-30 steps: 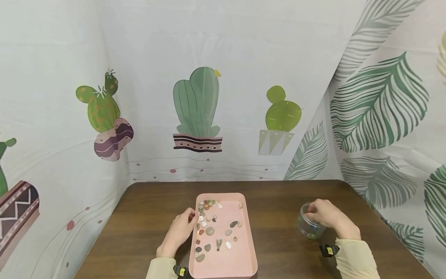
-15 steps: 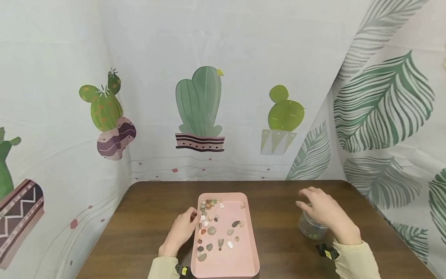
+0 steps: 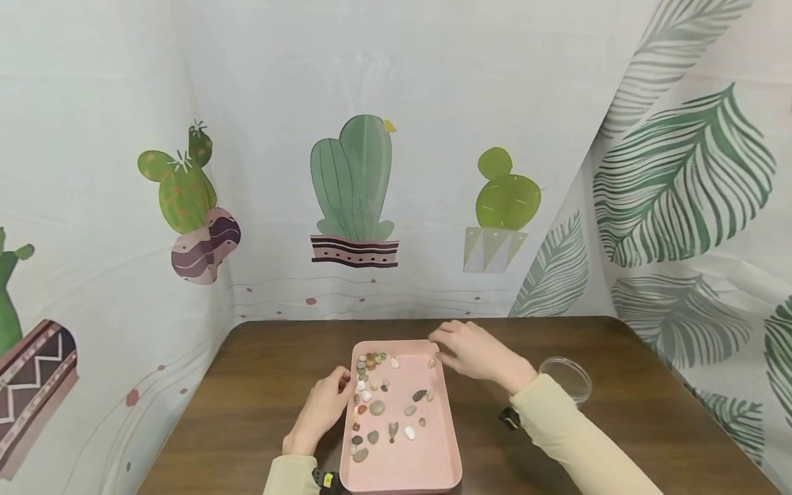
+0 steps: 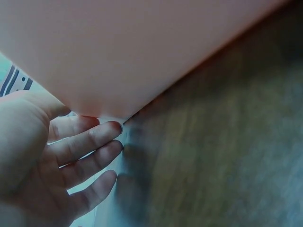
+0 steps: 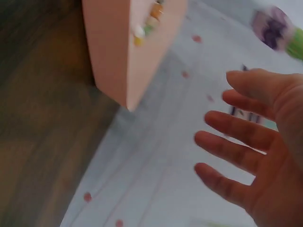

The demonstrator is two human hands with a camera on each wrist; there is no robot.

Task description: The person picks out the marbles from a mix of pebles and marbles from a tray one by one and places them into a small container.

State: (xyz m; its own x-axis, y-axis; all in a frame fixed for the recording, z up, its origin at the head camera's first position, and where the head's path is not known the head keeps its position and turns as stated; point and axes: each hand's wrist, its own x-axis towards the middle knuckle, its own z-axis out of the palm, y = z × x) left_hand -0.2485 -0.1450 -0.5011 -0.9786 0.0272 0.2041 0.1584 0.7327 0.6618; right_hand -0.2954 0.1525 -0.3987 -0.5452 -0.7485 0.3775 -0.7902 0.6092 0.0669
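A pink tray with several pebbles and small shells lies in the middle of the head view. Against its left wall rests my left hand, fingers loosely extended; in the left wrist view its fingertips are right at the tray's lower edge. My right hand hovers at the tray's far right corner. The right wrist view shows that hand's fingers spread and holding nothing. A clear round jar stands to the right, its lower part hidden behind my right sleeve.
The dark wooden table carries the tray and the jar. A white cloth backdrop printed with cacti and leaves hangs behind it and along both sides. A black wrist camera sits under my right wrist.
My right hand has come up out of the jar and swung left to the tray's far right corner. My left hand stays at the tray's left wall.
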